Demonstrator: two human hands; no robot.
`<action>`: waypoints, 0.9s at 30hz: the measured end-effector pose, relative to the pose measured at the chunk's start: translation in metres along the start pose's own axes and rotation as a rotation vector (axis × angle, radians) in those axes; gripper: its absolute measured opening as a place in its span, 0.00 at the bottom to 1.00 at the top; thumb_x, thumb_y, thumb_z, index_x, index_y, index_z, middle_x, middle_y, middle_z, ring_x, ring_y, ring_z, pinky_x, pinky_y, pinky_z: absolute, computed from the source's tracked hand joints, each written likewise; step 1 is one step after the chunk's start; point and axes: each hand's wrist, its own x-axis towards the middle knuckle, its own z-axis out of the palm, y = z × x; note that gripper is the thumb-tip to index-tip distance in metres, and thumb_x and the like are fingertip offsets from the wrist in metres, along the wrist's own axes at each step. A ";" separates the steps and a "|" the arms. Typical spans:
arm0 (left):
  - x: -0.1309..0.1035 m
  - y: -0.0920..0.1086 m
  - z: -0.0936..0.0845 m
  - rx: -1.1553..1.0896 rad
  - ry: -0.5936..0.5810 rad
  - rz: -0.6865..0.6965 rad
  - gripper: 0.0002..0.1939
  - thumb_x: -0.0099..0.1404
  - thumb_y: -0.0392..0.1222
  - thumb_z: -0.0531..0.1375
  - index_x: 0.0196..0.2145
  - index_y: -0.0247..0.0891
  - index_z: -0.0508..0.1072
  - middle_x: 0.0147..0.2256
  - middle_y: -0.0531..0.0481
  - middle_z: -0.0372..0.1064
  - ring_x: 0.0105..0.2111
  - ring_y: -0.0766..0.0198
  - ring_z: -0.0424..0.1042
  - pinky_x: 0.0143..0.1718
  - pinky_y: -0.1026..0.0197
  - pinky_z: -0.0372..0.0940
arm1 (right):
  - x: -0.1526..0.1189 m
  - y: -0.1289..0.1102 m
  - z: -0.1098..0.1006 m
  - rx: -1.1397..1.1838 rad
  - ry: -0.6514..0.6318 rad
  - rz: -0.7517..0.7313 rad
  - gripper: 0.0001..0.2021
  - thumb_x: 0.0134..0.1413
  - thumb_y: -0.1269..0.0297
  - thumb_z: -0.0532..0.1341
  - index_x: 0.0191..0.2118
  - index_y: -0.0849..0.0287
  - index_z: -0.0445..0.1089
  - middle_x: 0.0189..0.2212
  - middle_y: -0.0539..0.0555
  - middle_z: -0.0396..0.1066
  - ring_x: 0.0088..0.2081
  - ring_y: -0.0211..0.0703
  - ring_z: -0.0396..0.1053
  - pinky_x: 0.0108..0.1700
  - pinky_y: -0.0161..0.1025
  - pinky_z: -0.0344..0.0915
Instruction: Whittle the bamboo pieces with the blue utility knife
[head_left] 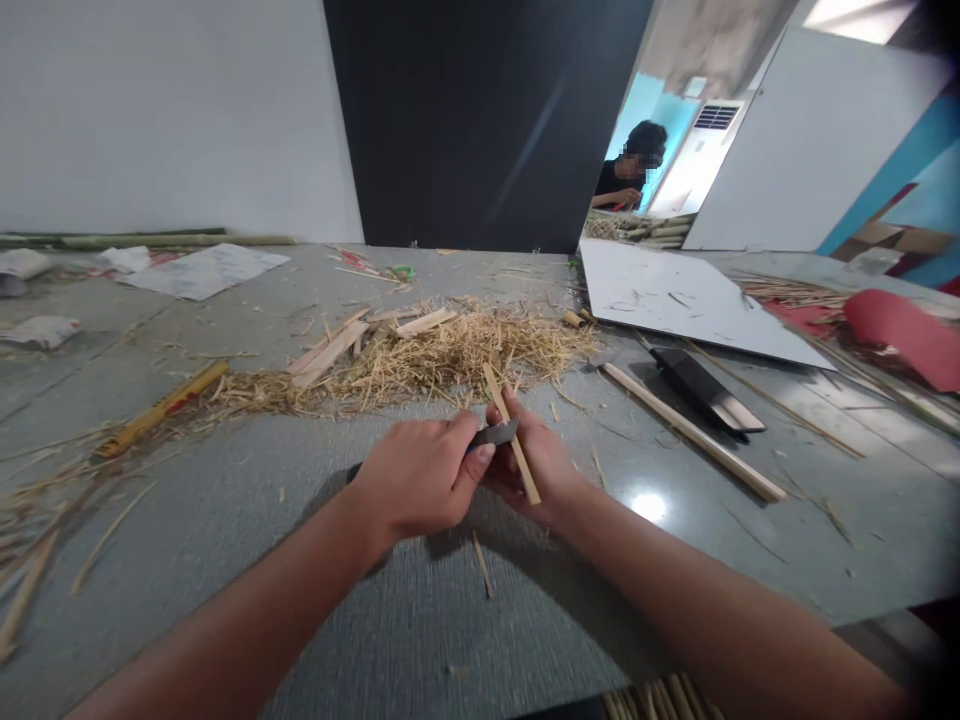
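My left hand (420, 472) is closed around the handle of a knife (496, 434), whose short grey blade lies across a thin bamboo strip (525, 468). That strip is gripped by my right hand (541, 452), its fingers wrapped round behind it. One end of the strip points away from me, the other toward me. Most of the knife's handle is hidden by my left hand; a dark end shows behind it. Just beyond both hands lies a heap of pale shavings (480, 345). On the table below my hands is a loose sliver (482, 565).
A yellow bamboo piece (165, 408) lies left. To the right are a pale stick (690, 430), a black flat object (705, 390) and a white board (690, 295). A black panel (487, 120) stands behind the table. Another person (630, 170) sits beyond it.
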 end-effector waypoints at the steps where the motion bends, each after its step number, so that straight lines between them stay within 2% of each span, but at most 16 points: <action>1: 0.000 0.000 0.000 -0.005 0.000 0.000 0.19 0.70 0.50 0.39 0.40 0.38 0.64 0.32 0.44 0.72 0.30 0.54 0.71 0.28 0.55 0.59 | 0.000 0.000 0.000 -0.019 0.001 -0.002 0.23 0.56 0.42 0.55 0.22 0.55 0.57 0.08 0.41 0.52 0.08 0.31 0.47 0.10 0.29 0.44; 6: -0.001 0.004 0.003 -0.012 -0.029 0.070 0.19 0.70 0.51 0.39 0.41 0.38 0.63 0.34 0.45 0.73 0.29 0.54 0.72 0.28 0.55 0.59 | -0.002 -0.002 0.000 -0.033 0.037 -0.044 0.20 0.58 0.45 0.55 0.25 0.56 0.60 0.10 0.41 0.54 0.09 0.31 0.49 0.10 0.28 0.44; 10: 0.001 -0.003 0.000 0.040 0.017 0.015 0.18 0.70 0.50 0.40 0.41 0.38 0.63 0.33 0.45 0.72 0.31 0.53 0.72 0.28 0.56 0.58 | -0.001 0.001 0.003 -0.034 0.060 -0.036 0.22 0.62 0.47 0.50 0.23 0.56 0.60 0.07 0.43 0.53 0.08 0.32 0.48 0.09 0.29 0.44; 14: 0.001 -0.011 -0.004 0.063 0.049 -0.067 0.18 0.71 0.51 0.39 0.39 0.39 0.63 0.31 0.45 0.72 0.30 0.52 0.72 0.27 0.56 0.57 | -0.002 0.006 0.004 -0.051 -0.006 -0.037 0.26 0.62 0.45 0.50 0.17 0.56 0.56 0.06 0.44 0.50 0.07 0.31 0.47 0.08 0.29 0.44; 17: 0.000 -0.009 -0.004 0.032 0.061 -0.091 0.19 0.71 0.50 0.39 0.39 0.39 0.63 0.31 0.45 0.72 0.31 0.53 0.72 0.28 0.56 0.58 | -0.002 0.008 0.003 -0.061 -0.041 -0.063 0.28 0.60 0.44 0.51 0.14 0.56 0.54 0.06 0.44 0.49 0.07 0.31 0.47 0.08 0.30 0.44; 22: 0.001 -0.002 -0.002 -0.035 0.016 -0.025 0.18 0.71 0.50 0.39 0.41 0.38 0.63 0.33 0.44 0.72 0.31 0.54 0.72 0.29 0.55 0.59 | 0.000 0.008 -0.001 -0.062 -0.001 -0.080 0.25 0.57 0.43 0.54 0.19 0.56 0.58 0.06 0.43 0.51 0.07 0.31 0.46 0.09 0.30 0.44; 27: 0.004 -0.012 -0.004 0.018 0.030 -0.080 0.19 0.71 0.51 0.39 0.40 0.39 0.64 0.32 0.44 0.72 0.32 0.53 0.72 0.30 0.55 0.59 | 0.000 0.009 0.000 -0.071 -0.050 -0.082 0.25 0.58 0.44 0.55 0.18 0.56 0.56 0.07 0.43 0.51 0.08 0.31 0.46 0.09 0.30 0.43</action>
